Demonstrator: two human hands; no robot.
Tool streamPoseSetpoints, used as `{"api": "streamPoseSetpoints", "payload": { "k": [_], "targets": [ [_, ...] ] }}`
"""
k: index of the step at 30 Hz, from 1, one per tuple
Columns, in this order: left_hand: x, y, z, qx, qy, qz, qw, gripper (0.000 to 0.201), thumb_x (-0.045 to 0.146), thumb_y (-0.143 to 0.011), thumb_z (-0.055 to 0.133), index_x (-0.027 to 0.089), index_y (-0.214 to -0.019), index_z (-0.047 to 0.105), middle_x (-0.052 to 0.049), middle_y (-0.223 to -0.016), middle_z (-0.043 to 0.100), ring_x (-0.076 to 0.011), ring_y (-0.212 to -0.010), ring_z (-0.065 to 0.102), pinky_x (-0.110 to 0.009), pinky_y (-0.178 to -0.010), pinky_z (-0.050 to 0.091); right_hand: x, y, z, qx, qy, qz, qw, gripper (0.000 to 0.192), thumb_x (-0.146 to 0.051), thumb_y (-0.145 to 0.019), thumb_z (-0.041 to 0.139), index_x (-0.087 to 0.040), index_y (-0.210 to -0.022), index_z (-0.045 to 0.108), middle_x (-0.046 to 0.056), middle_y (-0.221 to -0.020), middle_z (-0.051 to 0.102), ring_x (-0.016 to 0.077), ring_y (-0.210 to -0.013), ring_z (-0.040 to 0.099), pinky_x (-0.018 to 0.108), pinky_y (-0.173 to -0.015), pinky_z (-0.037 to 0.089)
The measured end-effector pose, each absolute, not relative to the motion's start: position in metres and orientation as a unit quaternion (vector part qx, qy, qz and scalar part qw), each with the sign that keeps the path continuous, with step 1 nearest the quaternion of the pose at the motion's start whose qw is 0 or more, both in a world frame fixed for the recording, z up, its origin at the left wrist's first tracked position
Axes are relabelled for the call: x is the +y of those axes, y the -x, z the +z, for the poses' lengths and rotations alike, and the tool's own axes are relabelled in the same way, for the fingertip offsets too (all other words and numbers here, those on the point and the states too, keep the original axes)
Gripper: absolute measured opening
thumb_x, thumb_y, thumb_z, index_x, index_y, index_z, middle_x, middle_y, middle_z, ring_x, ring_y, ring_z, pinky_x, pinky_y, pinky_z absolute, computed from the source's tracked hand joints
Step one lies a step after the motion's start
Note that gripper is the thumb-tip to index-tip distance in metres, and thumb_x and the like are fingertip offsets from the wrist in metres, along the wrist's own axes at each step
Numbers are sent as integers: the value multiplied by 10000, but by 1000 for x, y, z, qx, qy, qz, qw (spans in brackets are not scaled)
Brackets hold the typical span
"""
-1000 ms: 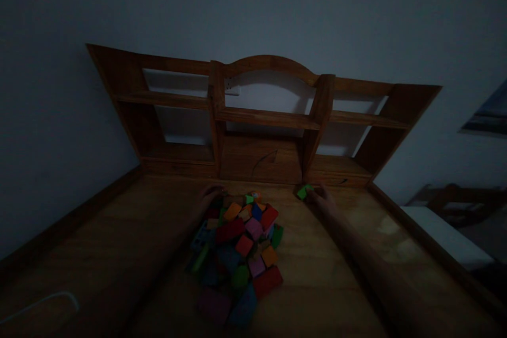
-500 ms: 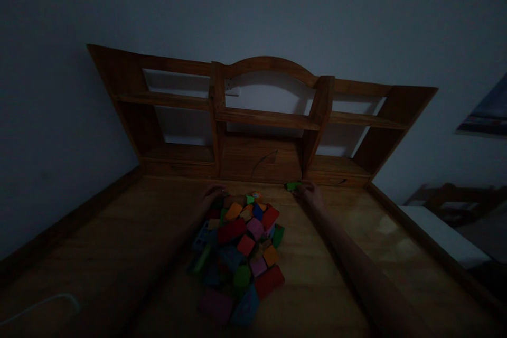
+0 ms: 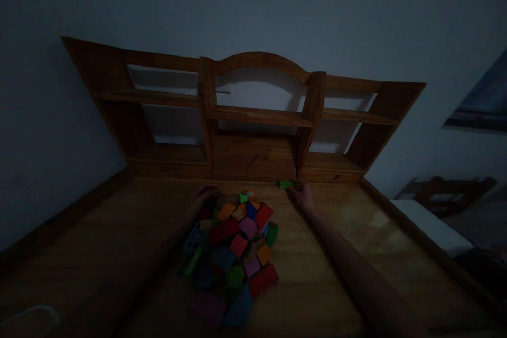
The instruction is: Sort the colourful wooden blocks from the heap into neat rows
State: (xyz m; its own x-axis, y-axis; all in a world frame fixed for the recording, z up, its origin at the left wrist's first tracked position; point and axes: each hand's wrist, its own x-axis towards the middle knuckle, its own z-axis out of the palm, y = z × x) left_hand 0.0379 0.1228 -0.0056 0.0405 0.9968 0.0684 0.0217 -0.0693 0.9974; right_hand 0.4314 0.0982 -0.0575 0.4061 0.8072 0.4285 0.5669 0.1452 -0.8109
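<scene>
1. right hand (image 3: 304,196) at 1 o'clock of the block pile (image 3: 233,245), fingers clamped on a green block (image 3: 285,184) by the shelf unit (image 3: 253,116)
2. left hand (image 3: 202,196) rests at the pile's 11 o'clock on the bench (image 3: 99,243), can't tell its fingers, too dark

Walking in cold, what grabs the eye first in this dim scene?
The heap of colourful blocks in the middle of the wooden desk stands out brightest. The left hand rests at the heap's far edge, while the right hand reaches to a lone green block at the foot of the shelf unit against the wall.
</scene>
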Motion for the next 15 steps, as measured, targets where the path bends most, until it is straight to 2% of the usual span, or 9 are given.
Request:
{"api": "streamPoseSetpoints", "payload": {
  "k": [4,15],
  "targets": [
    [125,-38,-7,481,-538,496,483,299,423,-666,759,181,-833,704,-81,-866,773,-326,-946,726,-385,-807,567,100,-431,-60,-539,637,108,541,375,-363,-707,732,-201,-1042,696,112,-1054,738,256,-850,699,418,-807,570],
    [128,-32,-12,482,-569,498,442,301,469,-650,751,231,-833,752,-88,-982,788,-358,-1040,716,-438,-886,576,104,-433,-66,-534,625,104,560,334,-403,-705,702,-232,-968,587,69,-910,687,248,-771,657,391,-703,549]
  ]
}}
